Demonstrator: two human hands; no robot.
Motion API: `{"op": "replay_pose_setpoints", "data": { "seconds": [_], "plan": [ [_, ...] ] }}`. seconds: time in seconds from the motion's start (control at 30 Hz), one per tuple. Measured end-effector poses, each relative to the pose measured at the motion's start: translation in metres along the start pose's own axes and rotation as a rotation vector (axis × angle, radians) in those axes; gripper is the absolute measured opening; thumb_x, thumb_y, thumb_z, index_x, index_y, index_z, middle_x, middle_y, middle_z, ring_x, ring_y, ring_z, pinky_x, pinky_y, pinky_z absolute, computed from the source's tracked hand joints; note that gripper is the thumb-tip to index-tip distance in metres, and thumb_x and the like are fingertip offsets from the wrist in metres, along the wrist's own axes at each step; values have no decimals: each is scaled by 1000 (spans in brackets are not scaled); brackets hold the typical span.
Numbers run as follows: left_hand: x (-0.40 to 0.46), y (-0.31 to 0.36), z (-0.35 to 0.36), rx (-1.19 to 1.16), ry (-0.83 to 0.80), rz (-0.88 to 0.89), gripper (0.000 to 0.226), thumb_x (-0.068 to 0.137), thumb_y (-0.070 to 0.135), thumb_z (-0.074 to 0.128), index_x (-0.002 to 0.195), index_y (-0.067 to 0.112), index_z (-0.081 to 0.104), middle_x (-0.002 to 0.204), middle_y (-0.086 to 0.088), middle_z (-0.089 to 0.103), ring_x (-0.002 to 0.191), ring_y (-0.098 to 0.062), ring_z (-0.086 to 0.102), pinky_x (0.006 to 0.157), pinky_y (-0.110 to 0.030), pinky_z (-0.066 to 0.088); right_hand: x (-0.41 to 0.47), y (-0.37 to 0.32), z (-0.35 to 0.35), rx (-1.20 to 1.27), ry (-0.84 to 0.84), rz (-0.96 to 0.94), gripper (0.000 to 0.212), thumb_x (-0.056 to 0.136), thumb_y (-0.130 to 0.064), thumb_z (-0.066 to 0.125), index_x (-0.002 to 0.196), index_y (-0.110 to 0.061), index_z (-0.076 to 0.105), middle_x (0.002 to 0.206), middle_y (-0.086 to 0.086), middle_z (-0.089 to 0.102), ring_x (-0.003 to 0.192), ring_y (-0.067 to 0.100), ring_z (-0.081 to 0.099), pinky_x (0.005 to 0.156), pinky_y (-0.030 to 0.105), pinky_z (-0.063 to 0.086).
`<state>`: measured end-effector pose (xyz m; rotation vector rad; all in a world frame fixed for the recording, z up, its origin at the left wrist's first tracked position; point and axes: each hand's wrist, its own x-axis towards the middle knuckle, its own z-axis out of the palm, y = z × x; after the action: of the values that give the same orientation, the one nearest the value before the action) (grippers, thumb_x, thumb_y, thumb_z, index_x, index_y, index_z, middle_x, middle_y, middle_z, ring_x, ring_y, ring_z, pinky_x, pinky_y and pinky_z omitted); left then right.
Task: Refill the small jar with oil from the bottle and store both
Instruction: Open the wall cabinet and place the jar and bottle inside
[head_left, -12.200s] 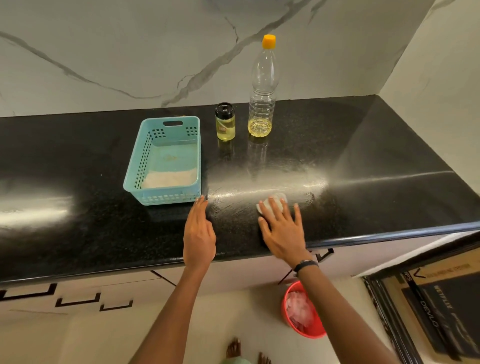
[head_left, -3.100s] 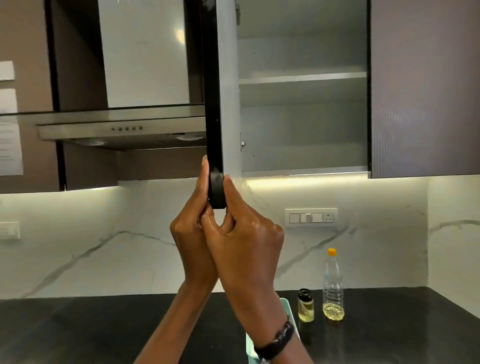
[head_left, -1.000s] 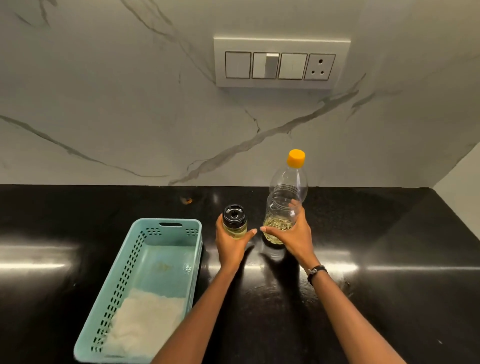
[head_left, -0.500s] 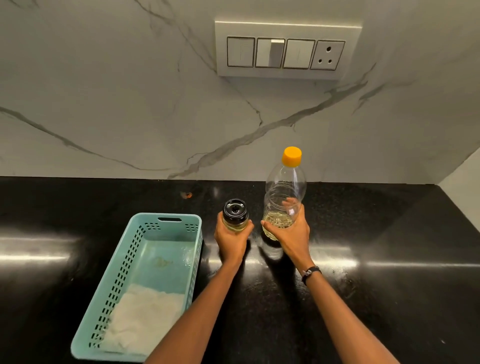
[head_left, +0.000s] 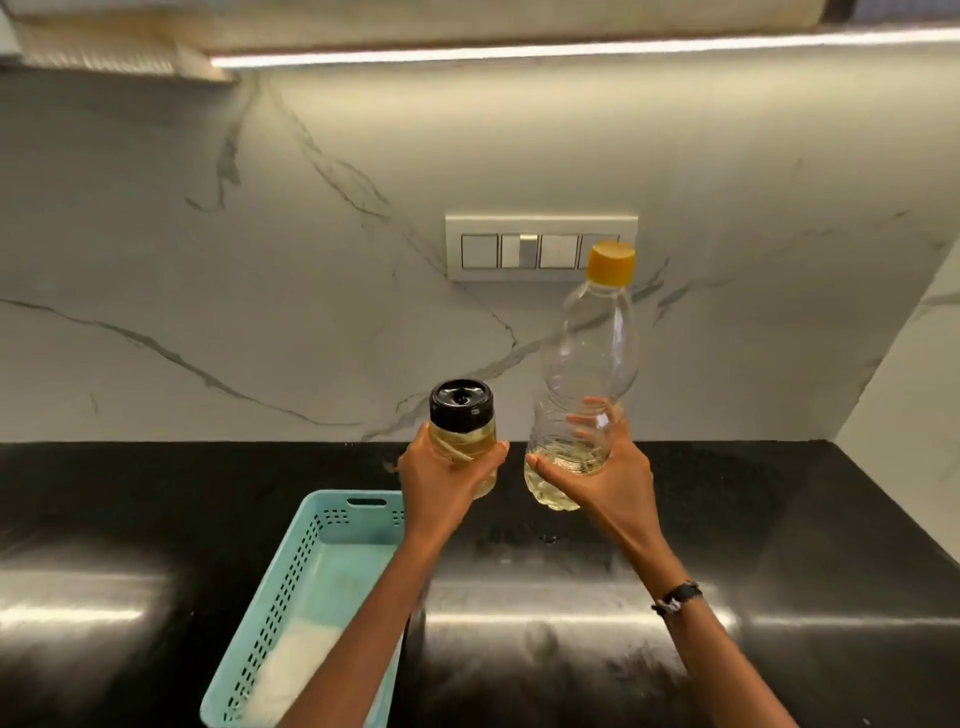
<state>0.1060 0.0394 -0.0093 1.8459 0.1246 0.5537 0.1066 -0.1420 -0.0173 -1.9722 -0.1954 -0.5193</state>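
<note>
Jar (head_left: 462, 436) oil-filled, bottle (head_left: 582, 395) nearly empty

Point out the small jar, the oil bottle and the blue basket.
small jar (head_left: 462, 434): head view, on the glass body just below the black lid.
oil bottle (head_left: 589, 358): head view, on the clear upper body.
blue basket (head_left: 291, 577): head view, on the perforated left wall.

Left hand (head_left: 441, 480) gripping jar (head_left: 462, 436), right hand (head_left: 605, 480) gripping bottle (head_left: 584, 384), above counter (head_left: 156, 519)
</note>
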Motion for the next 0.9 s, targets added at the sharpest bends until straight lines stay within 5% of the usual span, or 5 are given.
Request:
{"op": "replay_pose_setpoints", "data": {
  "seconds": [0.13,0.43,0.53,0.67,0.9],
  "plan": [
    [-5,68,-33,-6,-48,81,41,63,35,85,95,21,64,86,2,70,79,-11,68,72,-25,55,1,-62,-32,-43,2,-123,89,56,-73,72,128,-32,39,112,-16,61,97,3,63,84,31,56],
    [-11,215,-89,-173,-121,219,22,69,38,78,83,32,62,77,16,69,66,6,66,52,-4,47,25,-187,-94,-95,12,-294,96,49,-91,54,127,-36,44,112,-24,61,97,-4,61,89,27,53],
    [-5,258,-104,-218,-102,261,27,67,41,79,88,28,67,80,12,73,71,0,69,58,-13,50,38,-224,-112,-92,34,-336,93,45,-92,55,122,-40,47,112,-21,65,103,5,63,92,43,52],
    [12,311,-122,-222,-115,307,35,65,48,79,91,25,71,79,8,75,76,-10,72,73,-26,56,62,-273,-136,-71,54,-322,90,43,-85,65,118,-38,50,102,-18,67,95,2,63,89,36,52],
    [50,391,-139,-238,-211,363,37,71,45,76,97,23,61,89,-1,72,77,-14,71,56,-23,54,122,-341,-161,-68,33,-435,108,34,-92,59,123,-31,52,110,-8,66,95,15,65,81,41,57]
  ]
}}
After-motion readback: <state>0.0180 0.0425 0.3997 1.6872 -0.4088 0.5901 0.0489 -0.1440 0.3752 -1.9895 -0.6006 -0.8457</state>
